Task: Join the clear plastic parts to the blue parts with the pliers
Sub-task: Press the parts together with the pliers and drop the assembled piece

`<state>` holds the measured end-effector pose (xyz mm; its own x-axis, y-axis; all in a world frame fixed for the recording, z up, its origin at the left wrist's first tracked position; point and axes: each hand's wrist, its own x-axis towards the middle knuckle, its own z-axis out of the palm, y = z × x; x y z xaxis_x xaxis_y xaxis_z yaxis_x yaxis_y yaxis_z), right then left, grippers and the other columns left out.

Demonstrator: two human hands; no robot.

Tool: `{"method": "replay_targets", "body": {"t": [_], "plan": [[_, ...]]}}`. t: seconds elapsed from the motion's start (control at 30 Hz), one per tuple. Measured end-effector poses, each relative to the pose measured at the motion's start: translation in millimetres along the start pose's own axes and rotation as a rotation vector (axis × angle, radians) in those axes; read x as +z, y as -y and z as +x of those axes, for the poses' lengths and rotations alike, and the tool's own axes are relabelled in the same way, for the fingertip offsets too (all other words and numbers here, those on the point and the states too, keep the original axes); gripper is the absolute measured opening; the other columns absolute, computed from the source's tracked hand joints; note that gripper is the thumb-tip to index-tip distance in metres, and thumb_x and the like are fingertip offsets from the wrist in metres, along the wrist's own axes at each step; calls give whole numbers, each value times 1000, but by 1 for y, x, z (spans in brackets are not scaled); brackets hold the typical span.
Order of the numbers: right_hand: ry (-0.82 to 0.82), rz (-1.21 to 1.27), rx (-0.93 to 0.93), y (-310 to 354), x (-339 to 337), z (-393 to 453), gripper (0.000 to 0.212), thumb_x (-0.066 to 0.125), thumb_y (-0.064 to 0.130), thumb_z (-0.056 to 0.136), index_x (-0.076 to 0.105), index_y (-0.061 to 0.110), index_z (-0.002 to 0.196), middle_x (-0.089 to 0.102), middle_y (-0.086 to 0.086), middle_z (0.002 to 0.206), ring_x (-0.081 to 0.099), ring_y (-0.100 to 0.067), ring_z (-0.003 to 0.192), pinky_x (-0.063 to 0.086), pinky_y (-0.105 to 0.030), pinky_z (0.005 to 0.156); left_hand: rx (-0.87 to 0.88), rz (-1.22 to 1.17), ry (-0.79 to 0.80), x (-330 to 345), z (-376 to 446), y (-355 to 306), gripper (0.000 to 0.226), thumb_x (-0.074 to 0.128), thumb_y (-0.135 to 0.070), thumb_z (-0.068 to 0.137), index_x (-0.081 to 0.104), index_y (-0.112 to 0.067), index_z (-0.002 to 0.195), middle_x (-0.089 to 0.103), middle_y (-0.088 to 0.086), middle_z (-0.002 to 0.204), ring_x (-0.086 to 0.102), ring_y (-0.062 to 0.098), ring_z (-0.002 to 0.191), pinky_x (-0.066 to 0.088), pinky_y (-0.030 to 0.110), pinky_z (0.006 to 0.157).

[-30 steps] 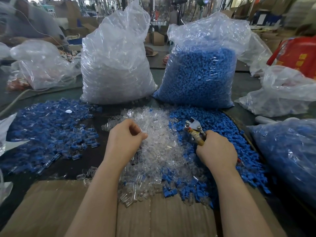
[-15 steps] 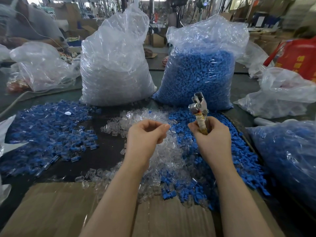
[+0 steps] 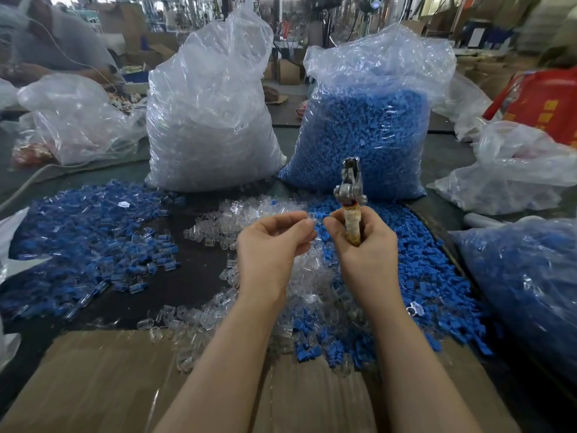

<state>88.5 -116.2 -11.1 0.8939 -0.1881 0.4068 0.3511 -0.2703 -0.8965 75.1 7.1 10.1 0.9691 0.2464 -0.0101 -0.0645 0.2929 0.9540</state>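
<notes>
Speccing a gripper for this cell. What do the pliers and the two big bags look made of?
Pliers: bare metal head, dull grey with worn highlights; handle wrapped in yellowish tape or cord, gripped by the right hand.
Clear-parts bag and blue-parts bag: thin transparent plastic film, glossy and heavily wrinkled, contents showing through.

Both forearms bare to the frame edge — no sleeves, gloves or jewellery on either hand (image 3: 271, 245).

I see dull grey metal on the pliers (image 3: 349, 182), their handle wrapped in rough yellowed tape. The clear plastic parts (image 3: 307, 270) glint glossy; the blue parts (image 3: 415, 267) look matt. Near me lies smooth brown cardboard (image 3: 103, 379).
</notes>
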Motion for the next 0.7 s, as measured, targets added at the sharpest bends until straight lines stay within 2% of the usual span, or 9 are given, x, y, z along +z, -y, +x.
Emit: {"method": "replay_targets", "body": {"t": [0.1, 0.2, 0.53, 0.7], "plan": [[-12, -25, -16, 1, 1, -1, 15, 68, 28, 92, 61, 17, 84, 61, 1, 72, 49, -6, 55, 42, -20, 51, 49, 29, 19, 2, -2, -1, 9, 76, -2, 81, 75, -10, 85, 76, 6, 76, 74, 14, 72, 55, 18, 64], [-33, -37, -26, 3, 1, -2, 16, 68, 29, 92, 61, 16, 85, 60, 3, 66, 49, -5, 56, 40, -17, 50, 114, 86, 26, 4, -4, -2, 12, 77, -2, 80, 76, -14, 82, 76, 3, 77, 74, 14, 74, 55, 18, 64], [-14, -94, -4, 5, 5, -1, 16, 67, 27, 93, 62, 15, 84, 57, 5, 63, 48, -4, 54, 38, -19, 49, 300, 272, -9, 5, -5, 3, 18, 79, -5, 80, 77, -22, 84, 76, -6, 78, 73, 9, 76, 59, 24, 72], [73, -92, 5, 5, 0, 0, 14, 64, 23, 94, 63, 11, 88, 58, -6, 65, 41, -5, 50, 34, -20, 45, 342, 319, -34, 5, -3, 6, 12, 80, -8, 79, 77, -18, 85, 75, -8, 78, 72, 6, 75, 58, 21, 71]]}}
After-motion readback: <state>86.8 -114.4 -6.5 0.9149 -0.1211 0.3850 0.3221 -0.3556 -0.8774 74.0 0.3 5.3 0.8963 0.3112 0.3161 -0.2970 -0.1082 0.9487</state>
